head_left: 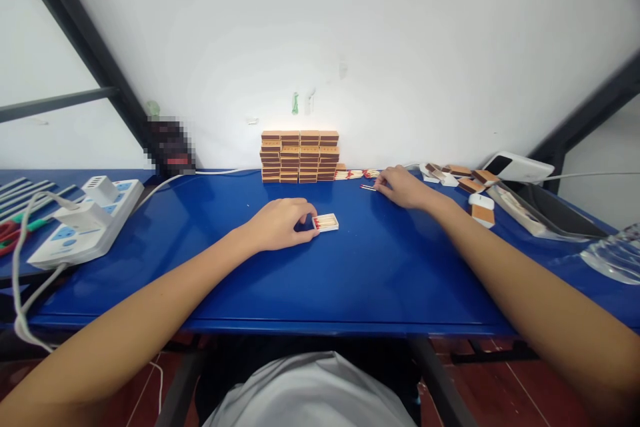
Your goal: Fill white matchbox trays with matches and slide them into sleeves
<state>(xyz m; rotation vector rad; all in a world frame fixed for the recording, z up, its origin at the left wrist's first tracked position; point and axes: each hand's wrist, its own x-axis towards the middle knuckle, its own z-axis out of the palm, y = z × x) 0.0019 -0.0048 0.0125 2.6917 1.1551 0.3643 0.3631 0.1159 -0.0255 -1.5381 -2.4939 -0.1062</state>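
Note:
My left hand grips the left end of a small white matchbox tray between thumb and fingers. Red-tipped matches lie side by side in that tray, which rests on the blue table. Farther back and to the right, my right hand pinches a couple of loose matches, their heads pointing left. Just behind it, a heap of matches lies along the wall. A stack of closed matchboxes, several layers high, stands left of the heap.
A white power strip with plugs and cables sits on the left, beside red-handled scissors. On the right are scattered matchbox parts, a white earphone case, a white device and a clear plastic item.

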